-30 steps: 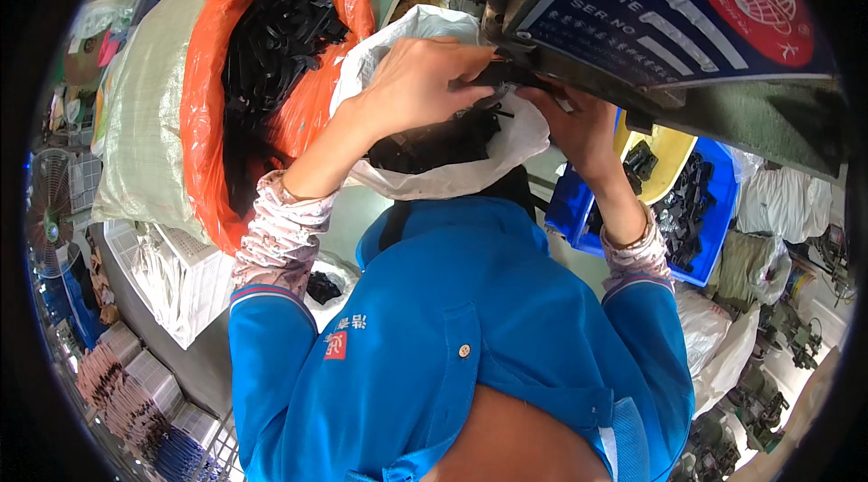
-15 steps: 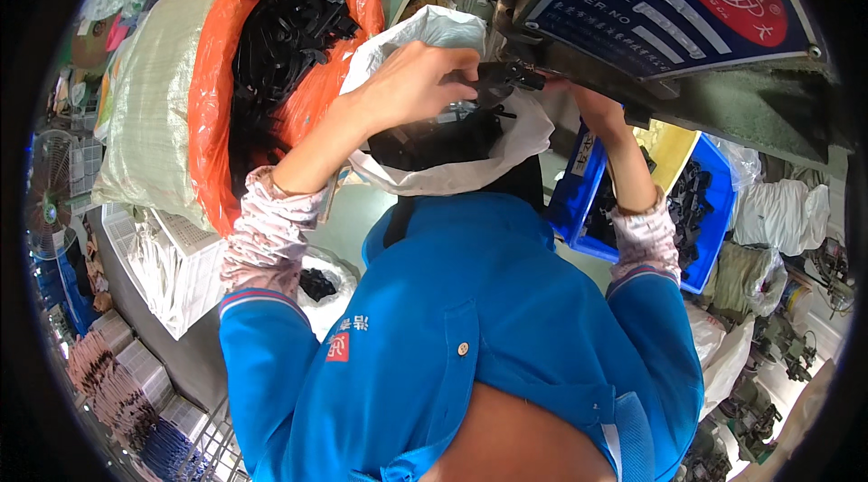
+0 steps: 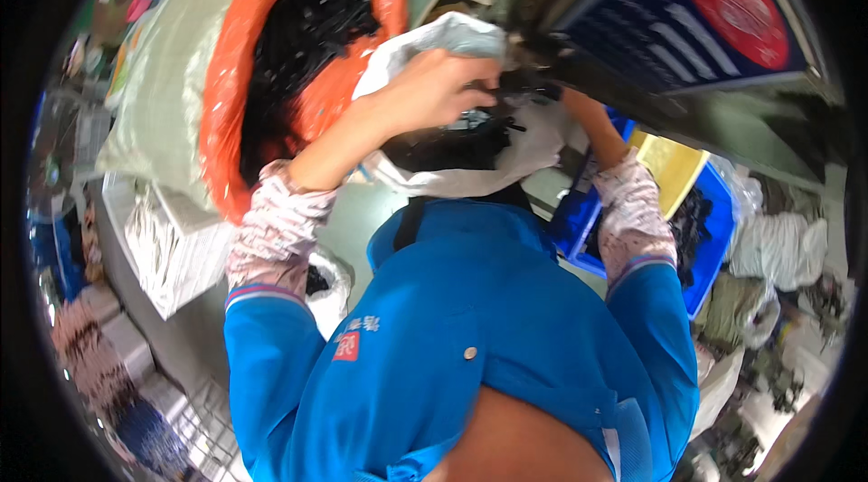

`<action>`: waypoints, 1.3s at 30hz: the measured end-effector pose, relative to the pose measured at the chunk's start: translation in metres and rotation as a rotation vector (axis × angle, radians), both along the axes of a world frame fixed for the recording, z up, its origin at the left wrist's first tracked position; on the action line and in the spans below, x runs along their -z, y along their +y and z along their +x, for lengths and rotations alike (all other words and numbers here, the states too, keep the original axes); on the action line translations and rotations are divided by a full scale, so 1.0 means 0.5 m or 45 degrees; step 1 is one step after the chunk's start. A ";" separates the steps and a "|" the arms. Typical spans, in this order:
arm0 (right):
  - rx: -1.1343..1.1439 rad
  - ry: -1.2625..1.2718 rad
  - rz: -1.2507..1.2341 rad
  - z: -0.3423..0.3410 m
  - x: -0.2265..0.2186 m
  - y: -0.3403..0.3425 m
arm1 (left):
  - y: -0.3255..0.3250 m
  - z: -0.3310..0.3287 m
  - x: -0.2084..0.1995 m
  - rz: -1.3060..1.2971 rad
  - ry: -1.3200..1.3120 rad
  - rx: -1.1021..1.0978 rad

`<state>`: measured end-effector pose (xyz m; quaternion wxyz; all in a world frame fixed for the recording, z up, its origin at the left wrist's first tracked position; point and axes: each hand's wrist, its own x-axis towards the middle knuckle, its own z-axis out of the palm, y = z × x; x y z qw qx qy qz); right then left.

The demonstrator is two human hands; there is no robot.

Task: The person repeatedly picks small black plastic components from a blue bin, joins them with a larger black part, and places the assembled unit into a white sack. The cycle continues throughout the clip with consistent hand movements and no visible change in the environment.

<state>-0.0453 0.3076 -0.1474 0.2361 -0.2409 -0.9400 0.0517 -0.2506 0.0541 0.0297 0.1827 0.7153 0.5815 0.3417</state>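
Note:
My left hand (image 3: 445,89) is over the white sack (image 3: 443,182), fingers curled and thumb bent in toward them. Right by its fingertips is a dark part (image 3: 526,84) at the machine, smeared by motion; whether the fingers grip it is hard to make out. My right hand (image 3: 583,111) reaches up on the other side of the same spot, its fingers hidden under the machine's edge. Black plastic pieces (image 3: 452,149) lie in the white sack below my left hand.
The machine (image 3: 723,120) with a blue-and-red plate overhangs the upper right. On the left stands a woven sack (image 3: 167,111) with an orange liner (image 3: 226,111) full of black parts. A blue bin (image 3: 719,242) with a yellow piece (image 3: 674,165) is at right; a white basket (image 3: 185,242) sits lower left.
The whole view has shifted and blurred, with the sacks and the machine plate now farther right. Both hands stay at the machine; my left hand sits slightly lower beside the dark part.

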 end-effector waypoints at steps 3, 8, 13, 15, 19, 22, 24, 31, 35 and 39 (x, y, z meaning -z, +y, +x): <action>-0.023 -0.019 0.095 0.007 0.016 0.016 | -0.031 0.015 0.006 0.198 0.028 -0.073; -0.075 -0.016 0.206 0.001 0.024 0.036 | -0.114 0.008 0.096 0.504 0.310 -0.372; 0.113 0.073 -0.673 0.053 0.091 0.090 | -0.273 -0.123 0.169 -0.326 0.115 -1.156; 0.053 0.414 -1.384 0.043 0.026 0.026 | -0.366 -0.217 0.250 -0.334 0.238 -1.435; -0.041 0.746 -2.108 0.021 -0.151 -0.118 | -0.467 -0.313 0.393 -0.643 0.294 -1.296; -0.056 0.747 -2.360 0.035 -0.275 -0.194 | -0.455 -0.300 0.403 -0.576 0.010 -1.439; -0.181 0.753 -2.442 0.040 -0.299 -0.209 | -0.459 -0.272 0.384 -0.456 -0.268 -1.592; -0.137 0.620 -2.288 -0.002 -0.304 -0.220 | -0.502 -0.145 0.253 0.127 -1.864 -1.446; -0.260 0.414 -2.299 0.008 -0.296 -0.198 | -0.488 -0.065 0.184 0.244 -2.344 -0.828; -0.145 0.477 -2.105 0.059 -0.302 -0.241 | -0.381 0.057 0.109 0.112 -2.350 -0.617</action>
